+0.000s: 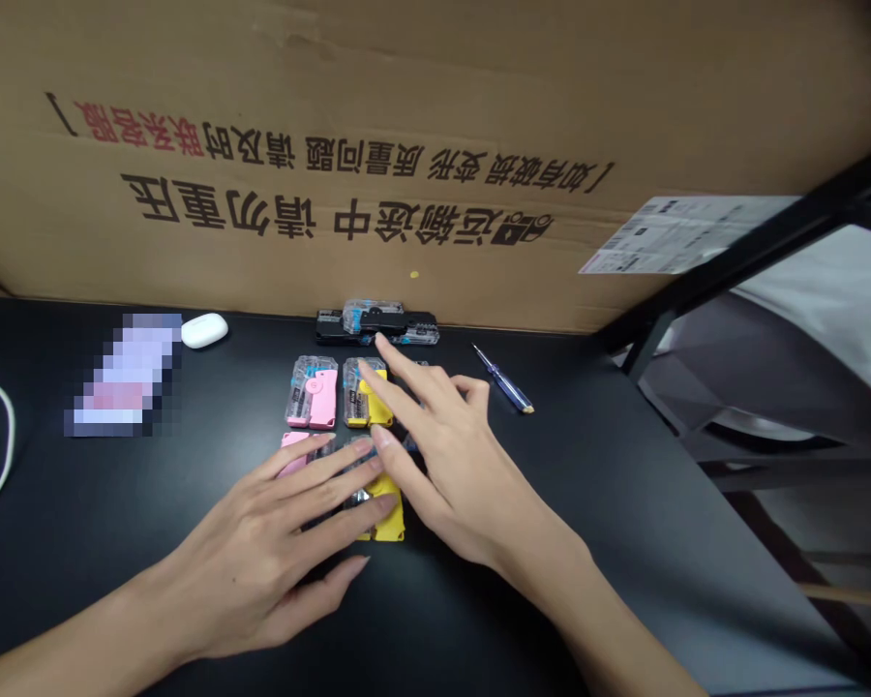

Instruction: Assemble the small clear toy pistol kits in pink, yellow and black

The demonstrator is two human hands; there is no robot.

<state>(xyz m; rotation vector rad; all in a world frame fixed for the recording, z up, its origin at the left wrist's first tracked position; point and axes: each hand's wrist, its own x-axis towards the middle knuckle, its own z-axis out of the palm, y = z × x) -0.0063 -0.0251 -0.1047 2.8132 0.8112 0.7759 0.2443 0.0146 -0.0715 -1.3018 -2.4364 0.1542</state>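
Several small flat plastic gadgets, each part clear and part coloured, lie in rows on a black tabletop; I cannot tell their exact kind. My left hand (290, 528) spreads its fingers over the lower row, covering much of a pink gadget (292, 442) and a yellow gadget (390, 518). Fingers stretched out, my right hand (442, 436) hovers over or touches the upper yellow gadget (358, 411); contact is unclear. Left of that sits an upper pink gadget (324, 399), fully visible. Something dark under the right hand is mostly hidden. Neither hand grips anything.
Black and clear gadgets (377, 324) are stacked against a large cardboard box (377, 261). A small screwdriver (504, 379) with a blue handle lies right. At left are a pixelated flat item (127, 373), a white earbud case (204, 331) and a white cable (7, 426). A black frame (645, 348) stands right.
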